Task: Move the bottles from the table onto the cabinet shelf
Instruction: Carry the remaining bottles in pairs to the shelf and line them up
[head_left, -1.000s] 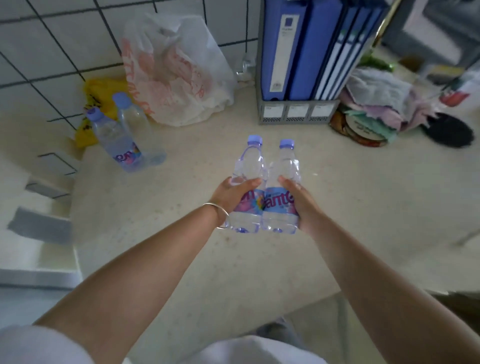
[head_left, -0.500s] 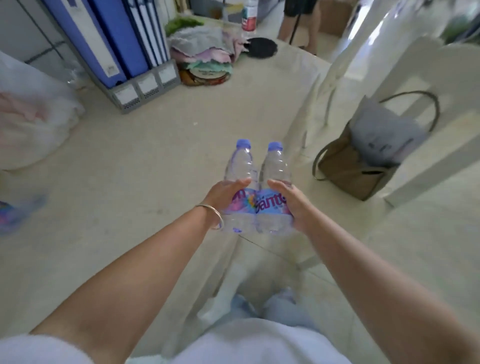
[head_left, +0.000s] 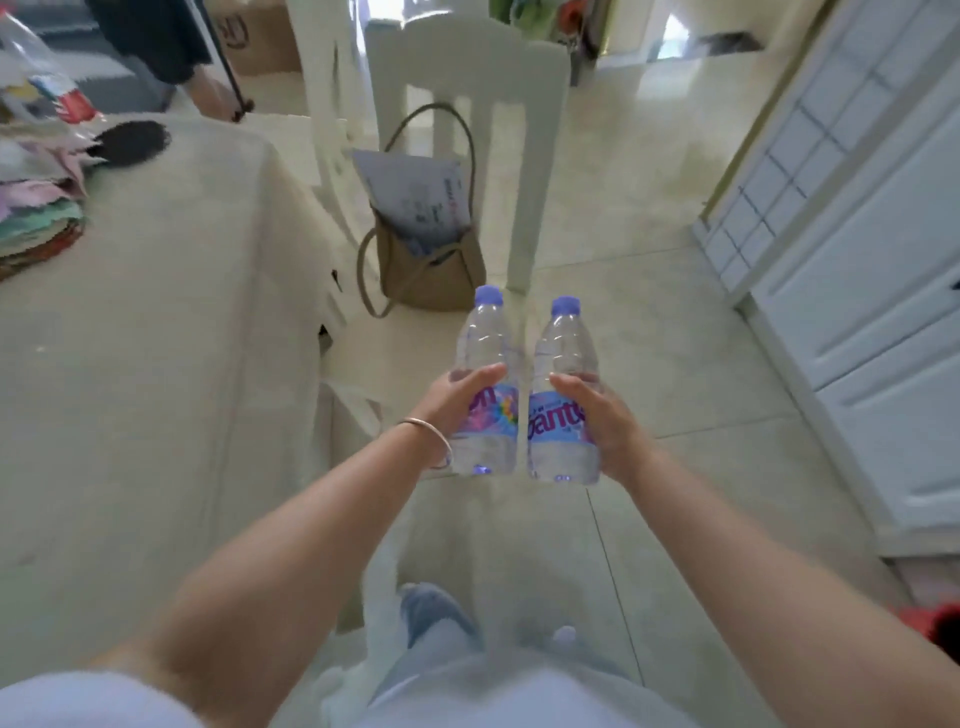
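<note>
Two clear water bottles with purple caps and purple-blue labels are held upright side by side over the tiled floor. My left hand (head_left: 456, 397) is wrapped around the left bottle (head_left: 485, 353); a thin bracelet sits on that wrist. My right hand (head_left: 602, 421) grips the right bottle (head_left: 563, 358). The two bottles stand a small gap apart. The table (head_left: 156, 364) lies to the left, behind my left arm. A white panelled cabinet (head_left: 857, 249) stands along the right edge; no shelf of it shows.
A white chair (head_left: 467, 73) stands ahead with a brown bag (head_left: 431, 270) holding papers on the floor against it. Folded cloths (head_left: 36, 218) and a dark round object (head_left: 130, 143) lie at the table's far left. A person's legs stand at the top left.
The view has swung right, away from the table and folders toward the chair and white cabinet. Both hands kept their bottles, which have drawn slightly apart.
</note>
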